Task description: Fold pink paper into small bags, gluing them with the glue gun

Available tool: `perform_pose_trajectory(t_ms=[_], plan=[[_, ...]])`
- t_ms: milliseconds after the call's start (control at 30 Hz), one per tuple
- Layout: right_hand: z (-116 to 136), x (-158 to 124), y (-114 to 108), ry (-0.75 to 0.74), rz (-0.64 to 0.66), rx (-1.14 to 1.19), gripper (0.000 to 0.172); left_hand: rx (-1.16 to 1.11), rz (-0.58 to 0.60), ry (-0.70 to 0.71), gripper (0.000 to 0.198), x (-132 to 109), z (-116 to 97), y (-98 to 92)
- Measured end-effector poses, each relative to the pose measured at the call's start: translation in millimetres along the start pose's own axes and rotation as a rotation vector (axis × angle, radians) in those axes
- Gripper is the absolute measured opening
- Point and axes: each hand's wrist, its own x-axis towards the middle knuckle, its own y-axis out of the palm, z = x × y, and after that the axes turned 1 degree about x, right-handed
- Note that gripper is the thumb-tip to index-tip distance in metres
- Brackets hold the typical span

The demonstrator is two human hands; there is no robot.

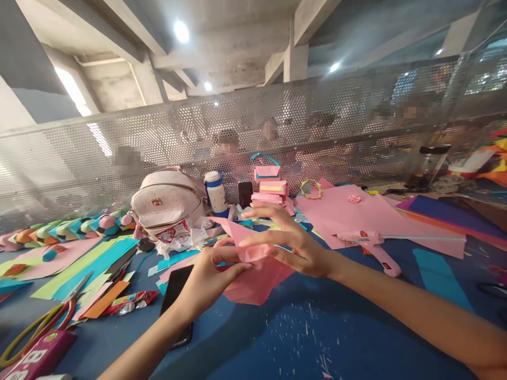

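A piece of pink paper (261, 285), folded and partly curled, is held up above the blue table between both hands. My left hand (216, 272) pinches its near left edge between thumb and fingers. From the right, my right hand (295, 245) grips the upper part of the same paper, thumb and fingers closed on it, with the forefinger stretched over the top. Under my left wrist lies a black phone (176, 295). To the right of the hands rests a pink hot glue gun (372, 243) on a large pink sheet (330, 211).
Behind stand a pale backpack (168, 198), a white bottle (216, 192) and stacked pink paper boxes (271, 187). Scissors (75, 290), paper strips (95, 269) and a purple box (41, 353) lie left. A perforated metal screen (178, 137) closes off the far side; people are beyond it.
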Motion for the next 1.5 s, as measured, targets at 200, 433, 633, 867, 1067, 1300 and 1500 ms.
perform_pose_trajectory(t_ms=[200,433,633,867,1067,1300,1500], plan=[[12.9,8.7,-18.8,-0.015,0.237,-0.049,0.030,0.012,0.211,-0.019,0.020,-9.3,-14.6,4.1],[34.9,16.4,-25.6,0.041,0.528,0.082,0.014,-0.025,0.472,0.029,0.028,-24.9,-26.6,12.7],[54.2,24.8,-38.6,0.313,0.824,0.148,0.021,0.120,0.454,0.120,0.011,-34.3,-37.3,11.0],[54.3,43.7,-46.9,0.414,0.915,0.229,0.022,0.681,0.206,0.494,0.009,-22.0,-58.1,-7.7],[45.6,26.7,-39.8,0.517,0.622,0.216,0.023,0.886,-0.145,0.551,0.029,-18.9,-51.7,0.8],[29.9,-26.5,-5.6,0.749,0.210,0.512,0.025,0.311,-0.110,0.362,0.059,-39.9,1.3,42.6],[31.9,-47.6,10.8,0.790,0.143,0.714,0.043,0.160,-0.024,0.293,0.062,-52.1,27.3,73.0]])
